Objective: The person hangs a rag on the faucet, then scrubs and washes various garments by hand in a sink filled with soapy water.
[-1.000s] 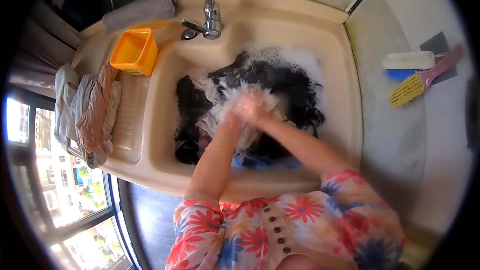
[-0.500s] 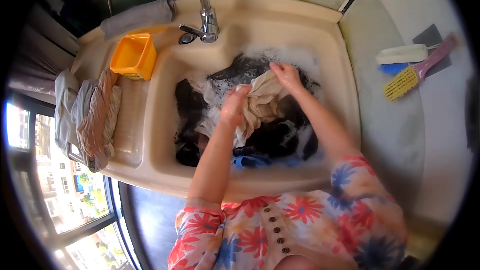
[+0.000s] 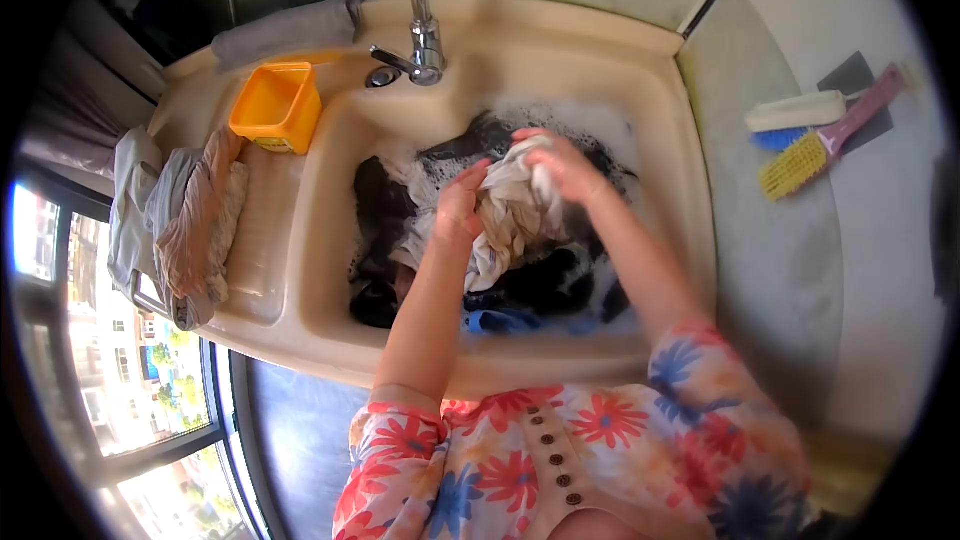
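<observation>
A wet, cream-coloured garment (image 3: 508,217) is bunched up between my two hands, above the soapy water of the sink (image 3: 305,270). My left hand (image 3: 462,200) grips its left side, fingers closed on the cloth. On the upper right, my right hand (image 3: 562,165) has its fingers curled over a fold of the same fabric. Dark clothes (image 3: 540,280) soak in the suds around and beneath it. A blue piece of cloth (image 3: 500,322) lies at the near side of the basin. What kind of garment I hold cannot be made out.
A chrome tap (image 3: 425,50) rises behind the basin. On the left ledge stand a yellow-orange tub (image 3: 277,110) and a pile of wrung clothes (image 3: 190,220). A grey cloth (image 3: 285,35) lies at the back. Two brushes, one yellow-bristled (image 3: 795,168), are at the right.
My right hand has moved left and closed in on my left hand, bunching the garment. The view has shifted slightly.
</observation>
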